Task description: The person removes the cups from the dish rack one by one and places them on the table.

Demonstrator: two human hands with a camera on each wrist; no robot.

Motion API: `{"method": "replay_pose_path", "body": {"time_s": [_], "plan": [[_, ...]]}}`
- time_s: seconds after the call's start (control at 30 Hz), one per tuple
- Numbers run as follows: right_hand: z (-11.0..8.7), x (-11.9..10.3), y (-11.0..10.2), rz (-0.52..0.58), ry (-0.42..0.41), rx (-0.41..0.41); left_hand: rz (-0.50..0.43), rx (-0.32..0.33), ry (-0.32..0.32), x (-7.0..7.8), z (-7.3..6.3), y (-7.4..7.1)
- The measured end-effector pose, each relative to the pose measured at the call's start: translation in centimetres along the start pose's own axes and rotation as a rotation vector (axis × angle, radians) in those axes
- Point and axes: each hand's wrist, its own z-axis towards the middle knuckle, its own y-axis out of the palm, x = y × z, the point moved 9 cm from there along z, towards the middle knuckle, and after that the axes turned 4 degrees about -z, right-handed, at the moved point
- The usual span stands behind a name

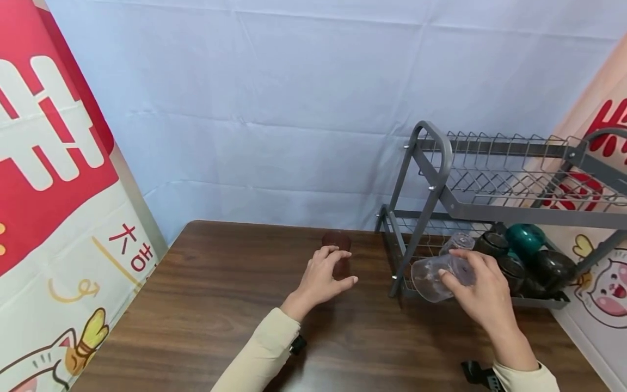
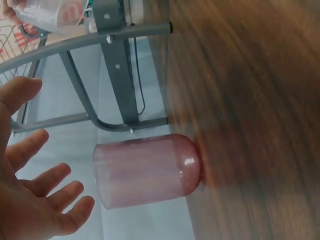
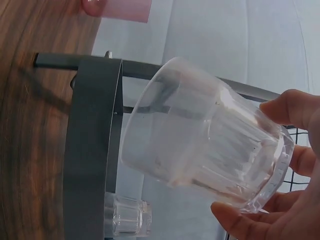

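Observation:
My right hand (image 1: 487,291) grips a clear cup (image 3: 200,135) near its base, fingers and thumb spread around it. The cup is tilted, its wide mouth facing left, at the front of the lower rack shelf. My left hand (image 1: 320,277) has its fingers spread and loosely bent, holding nothing. Just beyond it, a pink see-through tumbler (image 2: 150,170) stands upright on the wooden table (image 1: 235,288). In the left wrist view a gap shows between those fingers and the tumbler's rim. From the head, the left hand partly hides the tumbler.
A grey two-tier dish rack (image 1: 529,215) stands at the right of the table. Its lower shelf holds a small clear glass (image 1: 458,241), a teal cup (image 1: 526,238) and several dark cups (image 1: 553,269). A pale cloth (image 1: 274,109) hangs behind, with printed cloths at both sides.

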Motion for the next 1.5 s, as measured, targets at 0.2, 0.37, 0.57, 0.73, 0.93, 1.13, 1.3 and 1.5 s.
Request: {"method": "replay_pose_path", "body": {"time_s": [0.2, 0.37, 0.57, 0.73, 0.93, 1.13, 1.3, 1.5], "plan": [[-0.2, -0.5, -0.1, 0.029, -0.003, 0.011, -0.069, -0.007, 0.012, 0.6, -0.5, -0.1], [-0.7, -0.8, 0.2, 0.092, -0.006, 0.023, -0.116, 0.01, -0.006, 0.7, -0.7, -0.4], [-1.2, -1.1, 0.7, 0.141, 0.009, 0.015, -0.172, 0.014, -0.036, 0.7, -1.6, -0.3], [-1.5, -1.0, 1.2, 0.164, 0.053, -0.003, -0.234, 0.024, -0.039, 1.0, -2.0, 0.2], [-2.1, -0.9, 2.1, 0.222, 0.081, -0.016, -0.314, 0.03, -0.062, 1.4, -2.3, 0.9], [-2.6, -0.3, 3.6, 0.298, 0.101, -0.017, -0.416, 0.034, -0.104, 1.4, -2.4, 1.7], [-3.0, -0.1, 4.7, 0.377, 0.155, -0.058, -0.574, 0.047, -0.179, 0.9, -2.4, 2.5], [-3.2, -0.5, 5.6, 0.457, 0.205, -0.071, -0.699, 0.05, -0.207, 0.7, -2.3, 3.1]]}}
